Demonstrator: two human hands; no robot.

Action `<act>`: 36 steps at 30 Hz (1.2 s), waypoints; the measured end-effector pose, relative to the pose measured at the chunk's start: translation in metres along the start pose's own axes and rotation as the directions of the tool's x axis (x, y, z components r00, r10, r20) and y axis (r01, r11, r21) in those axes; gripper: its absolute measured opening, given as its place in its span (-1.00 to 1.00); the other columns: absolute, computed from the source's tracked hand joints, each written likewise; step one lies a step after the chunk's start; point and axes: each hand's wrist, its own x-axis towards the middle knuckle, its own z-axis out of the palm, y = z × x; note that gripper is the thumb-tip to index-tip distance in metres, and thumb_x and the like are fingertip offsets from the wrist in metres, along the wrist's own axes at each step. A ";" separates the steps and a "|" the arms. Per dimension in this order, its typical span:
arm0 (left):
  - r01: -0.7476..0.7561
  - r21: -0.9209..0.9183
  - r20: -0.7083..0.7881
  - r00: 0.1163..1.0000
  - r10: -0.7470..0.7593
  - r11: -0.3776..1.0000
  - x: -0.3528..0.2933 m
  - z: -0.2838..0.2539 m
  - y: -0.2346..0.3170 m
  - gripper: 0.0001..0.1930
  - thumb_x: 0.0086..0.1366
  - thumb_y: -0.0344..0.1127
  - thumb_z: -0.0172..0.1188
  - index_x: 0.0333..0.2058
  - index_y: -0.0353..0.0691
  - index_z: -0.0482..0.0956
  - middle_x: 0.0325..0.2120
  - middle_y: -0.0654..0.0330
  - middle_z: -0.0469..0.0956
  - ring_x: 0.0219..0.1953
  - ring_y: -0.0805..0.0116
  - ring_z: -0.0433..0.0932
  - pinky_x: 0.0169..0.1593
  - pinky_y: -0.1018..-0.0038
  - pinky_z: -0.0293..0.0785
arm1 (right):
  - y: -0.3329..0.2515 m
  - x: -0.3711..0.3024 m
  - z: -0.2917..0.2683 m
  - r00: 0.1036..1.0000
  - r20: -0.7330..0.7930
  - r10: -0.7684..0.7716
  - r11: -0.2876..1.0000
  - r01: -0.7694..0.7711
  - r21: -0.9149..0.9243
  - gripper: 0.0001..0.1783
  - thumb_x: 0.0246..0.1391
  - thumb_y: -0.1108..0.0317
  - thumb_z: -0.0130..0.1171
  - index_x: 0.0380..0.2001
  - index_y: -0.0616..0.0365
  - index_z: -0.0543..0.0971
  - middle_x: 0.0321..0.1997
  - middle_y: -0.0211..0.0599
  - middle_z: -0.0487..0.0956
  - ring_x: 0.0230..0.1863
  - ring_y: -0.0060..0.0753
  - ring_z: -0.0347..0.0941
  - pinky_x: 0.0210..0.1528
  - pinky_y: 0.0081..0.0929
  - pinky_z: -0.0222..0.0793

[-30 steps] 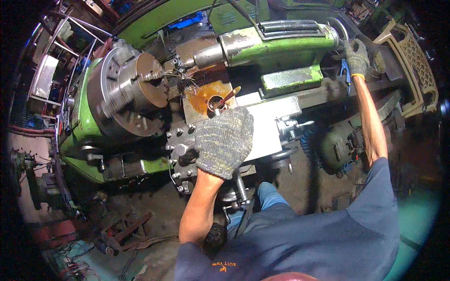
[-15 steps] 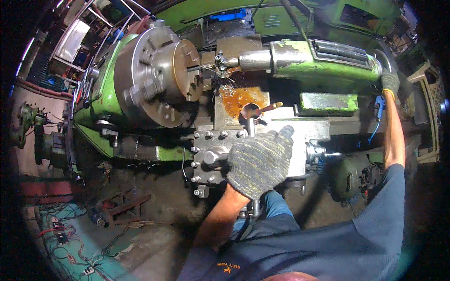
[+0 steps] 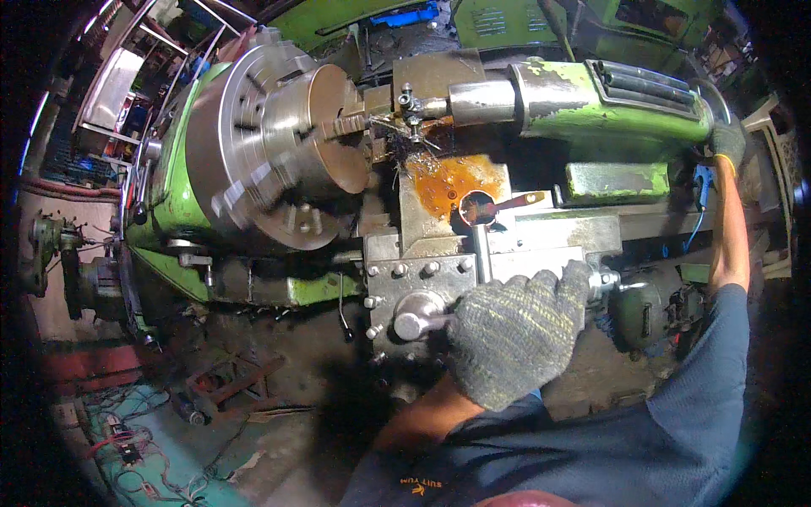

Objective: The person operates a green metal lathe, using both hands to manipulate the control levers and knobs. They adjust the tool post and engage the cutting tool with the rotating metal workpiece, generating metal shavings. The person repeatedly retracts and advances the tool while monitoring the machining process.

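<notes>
My left hand (image 3: 519, 334), in a grey knitted glove, lies back-up over the lathe carriage with its fingers curled down. The lever (image 3: 435, 322) of the square tool post (image 3: 397, 279) and an upright metal tube (image 3: 482, 253) both run in under it; what the fingers hold is hidden. At the far right my gloved right hand (image 3: 726, 144) grips the rim of the tailstock handwheel (image 3: 715, 106). Past my left hand, a brush (image 3: 519, 201) rests in a small round cup (image 3: 478, 221). The large chuck (image 3: 253, 144) at left looks blurred.
The green tailstock (image 3: 566, 101) points its quill (image 3: 481, 101) toward the chuck. Metal shavings (image 3: 397, 139) hang near the chuck face. Amber liquid (image 3: 452, 182) pools on the slide. A blue air gun (image 3: 702, 188) hangs by my right hand. Cables (image 3: 139, 473) lie on the floor at lower left.
The view has shifted, so the carriage, tailstock and both hands appear farther right. The chuck jaws show at a different angle, blurred. My right hand stays at the handwheel.
</notes>
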 end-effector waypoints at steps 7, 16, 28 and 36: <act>-0.009 -0.030 0.044 0.999 0.011 1.000 0.008 -0.002 -0.003 -0.71 0.22 -0.27 0.16 -0.08 -0.17 0.59 -0.47 0.11 0.60 -0.55 0.17 0.60 -0.53 0.17 0.46 | -0.004 -0.004 -0.006 1.000 0.010 -0.021 1.000 0.021 0.000 -0.64 0.12 0.09 0.04 -0.15 0.03 0.64 -0.08 0.17 0.62 -0.02 0.26 0.55 0.02 0.06 0.41; -0.057 -0.020 0.097 0.994 0.059 0.998 0.006 0.003 -0.005 -0.52 0.13 -0.24 0.16 0.05 -0.29 0.53 -0.45 0.20 0.51 -0.50 0.32 0.57 -0.53 0.30 0.43 | -0.006 -0.001 -0.010 0.991 0.011 0.133 0.984 -0.134 0.117 -0.58 0.08 0.08 0.08 -0.07 0.05 0.60 -0.07 0.17 0.61 0.01 0.30 0.52 0.05 0.03 0.41; 0.038 0.006 0.139 0.990 -0.038 0.999 0.007 -0.010 -0.003 -0.64 0.10 -0.29 0.23 -0.08 -0.17 0.64 -0.39 0.07 0.65 -0.47 0.15 0.63 -0.42 0.20 0.51 | -0.036 0.001 -0.012 0.986 -0.006 0.164 0.986 -0.164 0.025 -0.54 0.08 0.01 0.08 -0.03 -0.02 0.64 -0.03 0.06 0.64 0.02 0.12 0.57 0.07 -0.04 0.46; -0.006 0.033 0.062 0.998 0.004 0.999 -0.016 -0.020 -0.009 -0.66 0.10 -0.30 0.24 -0.10 -0.16 0.65 -0.38 0.07 0.65 -0.44 0.14 0.64 -0.39 0.21 0.51 | -0.016 -0.009 -0.022 0.992 -0.009 0.124 0.991 -0.123 0.061 -0.50 0.04 -0.01 0.10 -0.03 0.03 0.61 -0.01 0.13 0.62 0.04 0.26 0.53 0.09 0.04 0.43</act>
